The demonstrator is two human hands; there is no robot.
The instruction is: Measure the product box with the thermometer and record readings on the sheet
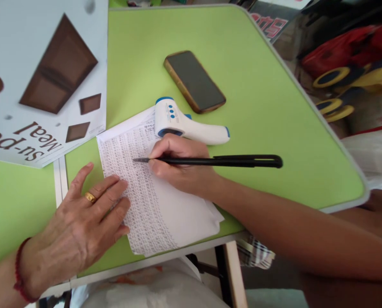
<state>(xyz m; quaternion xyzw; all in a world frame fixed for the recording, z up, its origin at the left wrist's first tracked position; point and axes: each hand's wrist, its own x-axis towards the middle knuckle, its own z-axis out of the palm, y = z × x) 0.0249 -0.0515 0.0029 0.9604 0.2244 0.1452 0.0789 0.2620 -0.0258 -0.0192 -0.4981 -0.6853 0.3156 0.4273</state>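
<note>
My right hand (181, 164) pinches a black pen (242, 161), its tip on or just over a sheet of paper (184, 214). Rows of small handwriting cover much of that sheet, while its lower right part is blank. Spread across the paper's left edge and the table, my left hand (94, 209) holds nothing; it wears a gold ring and a red string bracelet. A white and blue infrared thermometer (191, 124) lies on the paper's top edge, just beyond my right hand. Behind it rests a smartphone (195, 81) in a brown case, screen dark.
The green table (267, 119) has a pale rim, with a seam at left. A large printed sheet (49, 128) with chocolate pictures covers the far left. Beyond the right edge are a red bag (347, 49) and yellow-handled items (332, 77). A table leg (235, 273) stands below the front edge.
</note>
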